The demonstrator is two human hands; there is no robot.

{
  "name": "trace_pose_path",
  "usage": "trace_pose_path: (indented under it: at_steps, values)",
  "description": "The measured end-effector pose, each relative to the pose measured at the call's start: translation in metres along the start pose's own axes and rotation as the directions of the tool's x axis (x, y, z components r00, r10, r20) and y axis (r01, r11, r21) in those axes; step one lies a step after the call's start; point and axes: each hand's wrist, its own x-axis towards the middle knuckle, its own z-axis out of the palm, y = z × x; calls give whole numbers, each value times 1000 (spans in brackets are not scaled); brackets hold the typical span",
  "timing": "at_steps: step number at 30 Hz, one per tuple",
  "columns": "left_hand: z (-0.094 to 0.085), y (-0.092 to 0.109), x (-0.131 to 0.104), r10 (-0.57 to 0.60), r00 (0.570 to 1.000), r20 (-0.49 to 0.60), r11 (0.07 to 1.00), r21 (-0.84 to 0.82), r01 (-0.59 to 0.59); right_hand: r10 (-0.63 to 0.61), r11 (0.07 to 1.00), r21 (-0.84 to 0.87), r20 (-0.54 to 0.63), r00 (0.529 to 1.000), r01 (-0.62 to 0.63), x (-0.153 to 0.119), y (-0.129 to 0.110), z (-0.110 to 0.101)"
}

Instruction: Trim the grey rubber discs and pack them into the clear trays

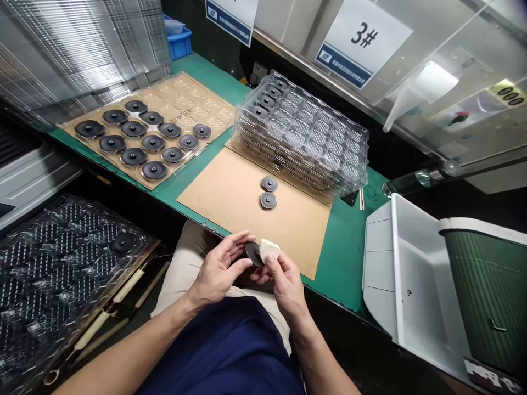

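Note:
Between my hands, just above the near edge of the cardboard sheet (230,189), is a dark round disc (252,253) with a raised centre. My left hand (220,269) has its fingers and thumb closed around the disc's left rim. Pinched in my right hand (284,280) is a folded off-white cloth or pad (269,250), pressed against the disc's right side; some of the right fingers are hidden beneath. Farther up the cardboard lie two similar discs, a far one (269,183) and a nearer one (268,200), almost touching.
At the left, a clear tray (206,101) on brown board holds several discs. Stacked clear trays (300,137) stand behind the cardboard. A grey-white bin (424,285) sits right of the green table (346,274). Lower left is another tray (61,263) with one disc (124,242).

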Motion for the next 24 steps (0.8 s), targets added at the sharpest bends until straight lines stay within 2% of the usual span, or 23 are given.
trace_pose_path:
  at_steps: [2,5,8,10,13,16,19,22,24]
  values:
    - [7,2,-6,24,999,-38,1000,-17,-25,17,995,94,-12,1000,-16,-6,-2,8]
    - [13,6,-12,35,999,-5,999,-15,-35,-11,988,153,-49,999,18,-15,-8,14]
    - [13,13,-14,1,1000,-9,993,-115,-3,-126,992,-8,-37,991,126,-19,-20,10]
    - [11,20,-14,-38,999,11,971,-234,39,-239,958,-170,-15,971,233,-19,-30,3]
    - [8,33,-15,-78,996,47,937,-337,89,-408,843,-371,30,912,390,-17,-45,-8]
    - [7,43,-19,-101,993,56,936,-333,114,-544,698,-472,138,828,538,-19,-58,-12]
    - [9,46,-23,-119,992,41,945,-302,126,-593,605,-533,193,782,591,-24,-66,-10]
    - [10,46,-25,-128,992,16,947,-296,127,-561,573,-606,201,803,552,-31,-69,-8]
    - [11,45,-26,-140,990,13,944,-299,137,-519,542,-626,276,809,561,-35,-71,-8]
